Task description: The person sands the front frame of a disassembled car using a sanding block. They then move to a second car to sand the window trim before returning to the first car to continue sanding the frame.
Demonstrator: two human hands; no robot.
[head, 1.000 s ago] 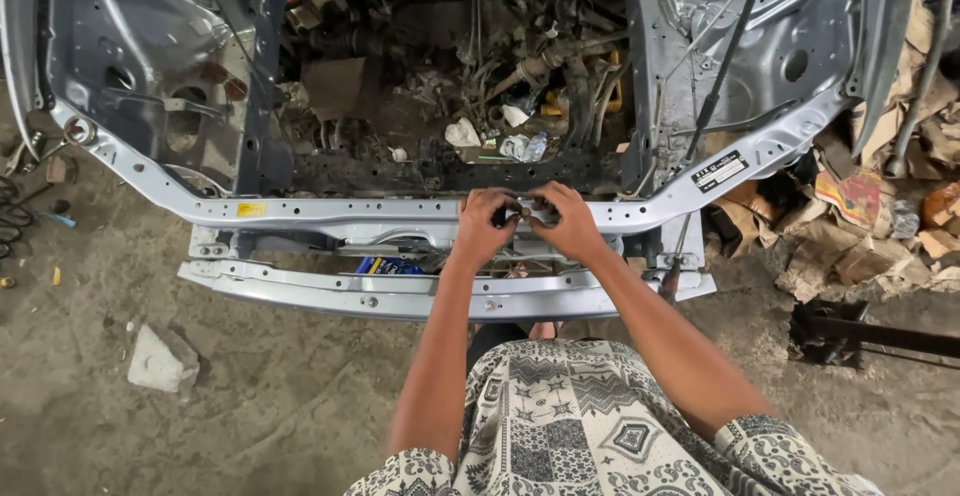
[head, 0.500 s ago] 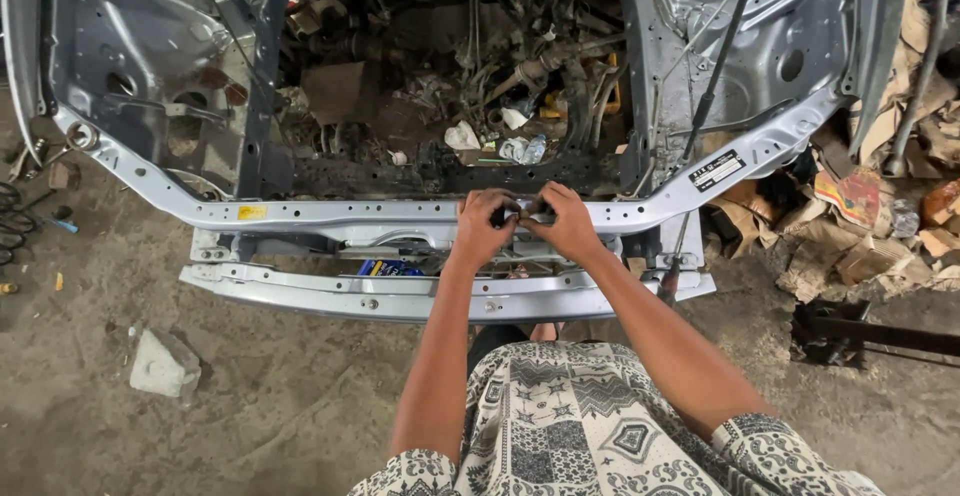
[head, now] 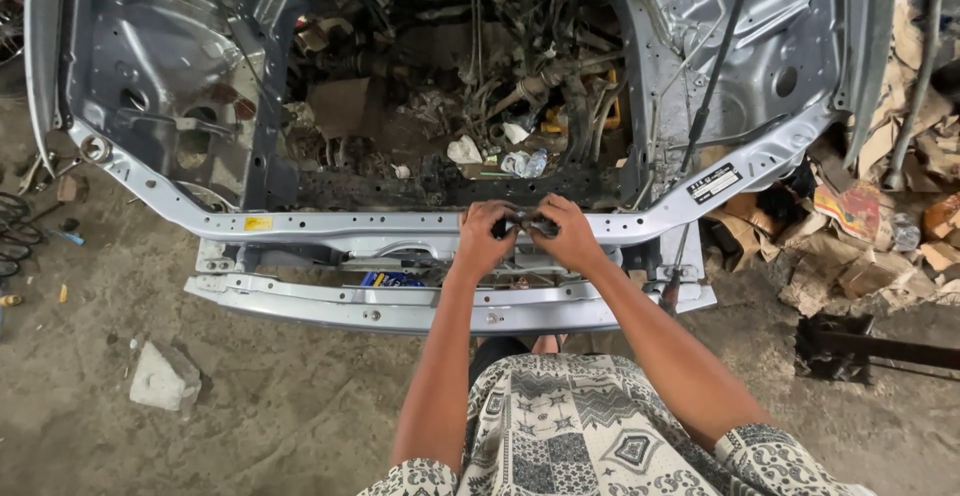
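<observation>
Left hand [head: 483,239] and right hand [head: 567,236] sit side by side, fingers curled around a small dark latch part [head: 523,224] between them, on the middle of the grey front crossbar [head: 330,224] of a stripped car. Just below the hands runs a lower silver bar [head: 400,306]. Beyond them the open engine bay [head: 470,106] holds wires, hoses and rubbish. Far left of the hands a stone [head: 163,376] lies on the dirt floor [head: 280,416]. Far right, cardboard scraps [head: 850,216] are piled.
</observation>
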